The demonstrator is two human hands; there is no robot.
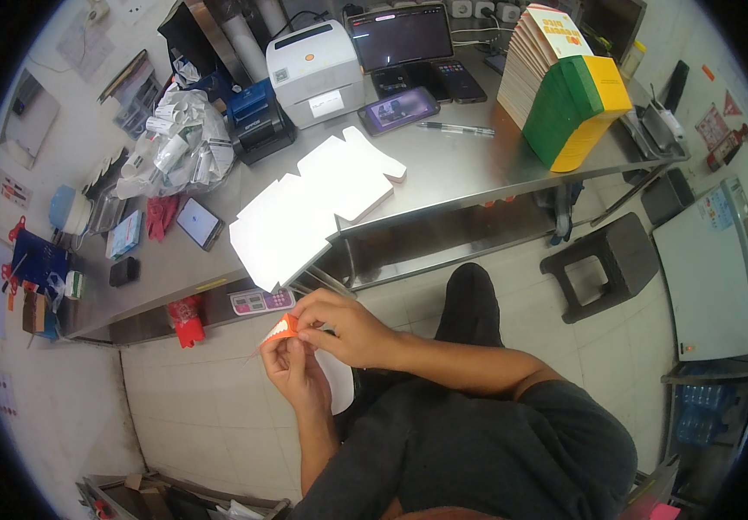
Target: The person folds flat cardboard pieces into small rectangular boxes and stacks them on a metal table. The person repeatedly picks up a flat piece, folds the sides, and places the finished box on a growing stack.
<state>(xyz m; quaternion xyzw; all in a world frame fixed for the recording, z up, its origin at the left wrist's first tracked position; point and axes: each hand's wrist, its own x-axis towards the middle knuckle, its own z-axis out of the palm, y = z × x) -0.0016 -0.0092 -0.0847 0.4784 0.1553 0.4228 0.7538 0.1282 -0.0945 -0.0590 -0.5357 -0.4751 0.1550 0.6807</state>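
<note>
In front of my body, over the floor beside the table edge, both hands hold a small orange-and-white printed card piece (279, 328), seen nearly edge-on. My left hand (292, 374) pinches it from below. From the right, my right hand (345, 329) closes its fingers on the same piece. A white rounded surface (338, 381) shows behind my wrists; whether it belongs to the card, I cannot tell. Beyond my hands, a stack of flat white die-cut box blanks (292, 227) lies on the steel table (465, 169), partly overhanging its front edge.
Folded green-and-yellow cartons (569, 117) and white cartons (540, 56) stand at the back right. A label printer (315, 74), tablet (400, 36), phones (400, 110) and pens (456, 129) sit behind the blanks. Left is a plastic bag of paper rolls (179, 147). A dark stool (604, 264) stands right.
</note>
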